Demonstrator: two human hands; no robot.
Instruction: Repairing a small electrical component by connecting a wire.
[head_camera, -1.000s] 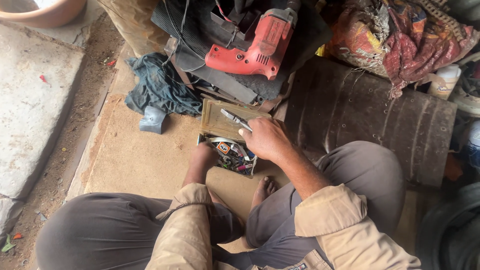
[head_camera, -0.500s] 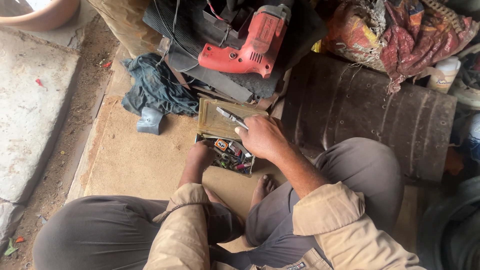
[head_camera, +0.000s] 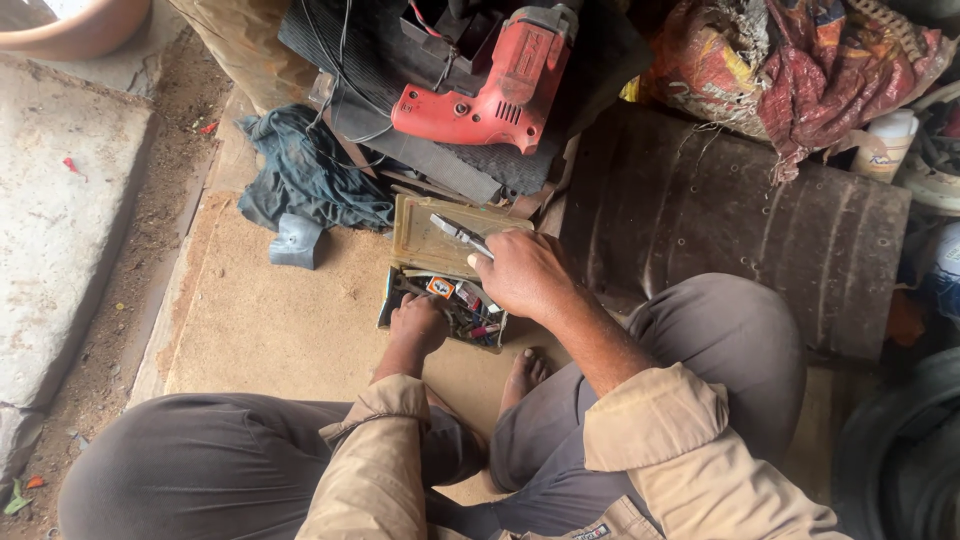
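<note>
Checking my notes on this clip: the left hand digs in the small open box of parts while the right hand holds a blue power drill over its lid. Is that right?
Not quite. The head view shows the right hand holding metal pliers over the lid, not a drill. The only power drill is red and lies untouched on the black mat behind. The left hand is in the open box as stated.

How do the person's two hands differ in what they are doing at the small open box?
The left hand reaches down into the small open box, among its mixed small parts; the right hand sits above the box's edge, not inside it. The left hand shows no tool, and whether it grips anything cannot be told; the right hand holds metal pliers that point toward the raised lid. Both are bare, with tan sleeves.
</note>
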